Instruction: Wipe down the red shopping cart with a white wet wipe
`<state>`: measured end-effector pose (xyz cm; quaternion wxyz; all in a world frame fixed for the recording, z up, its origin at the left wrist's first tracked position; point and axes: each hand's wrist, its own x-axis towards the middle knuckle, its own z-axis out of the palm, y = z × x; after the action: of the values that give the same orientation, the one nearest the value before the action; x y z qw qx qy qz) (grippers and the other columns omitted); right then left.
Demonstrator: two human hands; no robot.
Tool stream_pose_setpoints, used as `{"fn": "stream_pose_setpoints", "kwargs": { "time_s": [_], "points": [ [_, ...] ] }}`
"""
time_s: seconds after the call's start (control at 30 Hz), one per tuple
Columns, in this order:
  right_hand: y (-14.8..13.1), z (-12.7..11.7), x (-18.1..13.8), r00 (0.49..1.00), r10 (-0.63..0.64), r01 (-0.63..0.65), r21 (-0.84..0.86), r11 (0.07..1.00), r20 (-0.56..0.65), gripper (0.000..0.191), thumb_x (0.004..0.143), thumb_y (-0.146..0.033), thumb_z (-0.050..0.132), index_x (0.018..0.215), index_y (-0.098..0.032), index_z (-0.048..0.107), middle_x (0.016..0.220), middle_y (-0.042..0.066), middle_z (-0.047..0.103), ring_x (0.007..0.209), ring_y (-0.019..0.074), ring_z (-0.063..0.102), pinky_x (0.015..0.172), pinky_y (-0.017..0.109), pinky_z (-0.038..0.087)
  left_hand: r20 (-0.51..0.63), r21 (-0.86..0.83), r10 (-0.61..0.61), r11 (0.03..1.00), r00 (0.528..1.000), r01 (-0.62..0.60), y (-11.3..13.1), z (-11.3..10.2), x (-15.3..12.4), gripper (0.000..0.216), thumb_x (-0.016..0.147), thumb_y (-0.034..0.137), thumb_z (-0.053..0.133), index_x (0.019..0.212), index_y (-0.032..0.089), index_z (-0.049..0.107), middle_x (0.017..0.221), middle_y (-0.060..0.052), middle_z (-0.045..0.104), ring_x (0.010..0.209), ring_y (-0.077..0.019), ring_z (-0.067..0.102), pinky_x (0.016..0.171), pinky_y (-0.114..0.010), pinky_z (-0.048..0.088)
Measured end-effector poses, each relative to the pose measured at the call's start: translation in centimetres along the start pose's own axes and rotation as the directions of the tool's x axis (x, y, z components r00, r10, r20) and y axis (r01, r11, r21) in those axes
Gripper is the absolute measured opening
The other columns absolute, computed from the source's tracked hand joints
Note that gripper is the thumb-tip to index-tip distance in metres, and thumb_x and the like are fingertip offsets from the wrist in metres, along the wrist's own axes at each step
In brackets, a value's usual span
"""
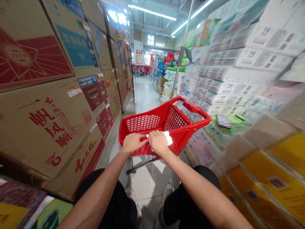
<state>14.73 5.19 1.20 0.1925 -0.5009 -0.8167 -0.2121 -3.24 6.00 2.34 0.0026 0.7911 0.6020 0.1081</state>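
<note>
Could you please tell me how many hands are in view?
2: the left hand grips the near side of the red cart; the right hand, beside it, holds a white cloth or tissue against the cart.

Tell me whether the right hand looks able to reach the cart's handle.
Probably yes: nothing visible blocks the way from the right hand to the handle, forward and rightward. The hand, on a white cloth or tissue at the near rim of the red cart, would likely have to leave there first.

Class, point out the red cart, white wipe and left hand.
Red cart [184, 135]: head view, on its side wall.
White wipe [169, 139]: head view, on its exposed part.
Left hand [133, 142]: head view, on its back.
</note>
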Motion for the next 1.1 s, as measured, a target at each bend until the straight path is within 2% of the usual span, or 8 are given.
{"fn": "stream_pose_setpoints", "kwargs": {
  "time_s": [0.1, 0.17, 0.4, 0.5, 0.67, 0.93, 1.0, 1.1],
  "points": [
    [-1.0, 0.1, 0.6, 0.999, -0.033, 0.033, 0.022, 0.999, 0.002, 0.031, 0.106, -0.032, 0.035, 0.093, -0.02, 0.06, 0.09, 0.007, 0.067, 0.09, 0.023, 0.054, 0.08, 0.036, 0.031, 0.001, 0.008, -0.004, 1.0, 1.0, 0.004, -0.7, -0.1, 0.2, 0.055, 0.09, 0.069, 0.038, 0.1, 0.032, 0.077, 0.096, -0.008, 0.077, 0.094, -0.0267, 0.07, 0.076, -0.033, 0.047],
    [-0.1, -0.2, 0.6, 0.999, -0.044, 0.044, 0.021, 0.999, 0.002, 0.031, 0.106, -0.033, 0.036, 0.092, -0.02, 0.06, 0.09, 0.006, 0.067, 0.089, 0.0226, 0.054, 0.08, 0.036, 0.03, 0.006, 0.007, -0.007, 1.0, 1.0, 0.007, -1.4, -0.2, 0.4, 0.059, 0.087, 0.074, 0.038, 0.101, 0.033, 0.077, 0.098, -0.008, 0.077, 0.096, -0.0272, 0.07, 0.078, -0.033, 0.048],
    [8.5, -4.0, -1.3, 1.0, 0.014, -0.014, -0.103, 0.995, 0.0, 0.033, 0.104, -0.035, 0.038, 0.086, -0.019, 0.061, 0.085, 0.007, 0.068, 0.087, 0.0224, 0.053, 0.082, 0.036, 0.029, 0.046, 0.0, 0.008, 1.0, 0.999, -0.008, -3.4, -0.8, 0.7, 0.071, 0.083, 0.082, 0.033, 0.105, 0.032, 0.077, 0.097, -0.009, 0.077, 0.095, -0.0315, 0.07, 0.076, -0.037, 0.049],
    [10.2, -5.0, -1.8, 0.999, 0.05, -0.052, -0.13, 0.99, -0.016, 0.032, 0.102, -0.034, 0.04, 0.084, -0.02, 0.062, 0.084, 0.008, 0.068, 0.086, 0.0229, 0.053, 0.083, 0.036, 0.03, 0.041, 0.012, -0.001, 1.0, 0.999, 0.0, -3.3, -0.8, 0.5, 0.069, 0.084, 0.08, 0.035, 0.105, 0.03, 0.077, 0.097, -0.01, 0.077, 0.097, -0.0319, 0.07, 0.077, -0.037, 0.049],
    [7.5, -3.6, -1.3, 0.977, 0.2, -0.208, -0.114, 0.972, -0.078, 0.028, 0.099, -0.031, 0.044, 0.081, -0.02, 0.062, 0.081, 0.009, 0.068, 0.085, 0.0242, 0.052, 0.084, 0.038, 0.03, 0.038, -0.006, -0.033, 0.999, 0.999, 0.033, -2.3, -0.9, 0.4, 0.068, 0.083, 0.08, 0.038, 0.107, 0.03, 0.077, 0.099, -0.011, 0.077, 0.1, -0.0312, 0.069, 0.08, -0.035, 0.048],
    [-0.4, -0.4, 1.0, 0.993, 0.118, -0.118, 0.044, 0.992, -0.008, 0.027, 0.102, -0.033, 0.042, 0.087, -0.021, 0.061, 0.089, 0.007, 0.07, 0.09, 0.0236, 0.055, 0.083, 0.036, 0.031, 0.032, 0.032, -0.02, 0.999, 0.999, 0.019, -2.7, -0.7, 0.7, 0.065, 0.085, 0.079, 0.036, 0.113, 0.035, 0.076, 0.102, -0.008, 0.077, 0.098, -0.03, 0.07, 0.08, -0.036, 0.049],
    [-0.4, -0.5, 1.3, 0.997, 0.083, -0.083, 0.052, 0.995, 0.01, 0.03, 0.103, -0.034, 0.041, 0.088, -0.021, 0.063, 0.088, 0.007, 0.069, 0.089, 0.0231, 0.055, 0.083, 0.036, 0.032, 0.041, 0.042, -0.012, 0.999, 0.999, 0.01, -3.3, -0.8, 0.7, 0.065, 0.085, 0.078, 0.035, 0.112, 0.035, 0.076, 0.101, -0.008, 0.077, 0.099, -0.0298, 0.07, 0.08, -0.035, 0.049],
    [2.0, -1.5, 1.0, 0.996, 0.093, -0.093, 0.011, 0.996, 0.015, 0.033, 0.103, -0.037, 0.041, 0.087, -0.02, 0.065, 0.088, 0.008, 0.069, 0.088, 0.0233, 0.055, 0.083, 0.036, 0.031, 0.065, 0.044, -0.025, 0.999, 0.998, 0.022, -4.3, -1.1, 0.8, 0.067, 0.085, 0.079, 0.035, 0.108, 0.033, 0.076, 0.1, -0.008, 0.077, 0.098, -0.0293, 0.07, 0.08, -0.034, 0.049]
  ]
}}
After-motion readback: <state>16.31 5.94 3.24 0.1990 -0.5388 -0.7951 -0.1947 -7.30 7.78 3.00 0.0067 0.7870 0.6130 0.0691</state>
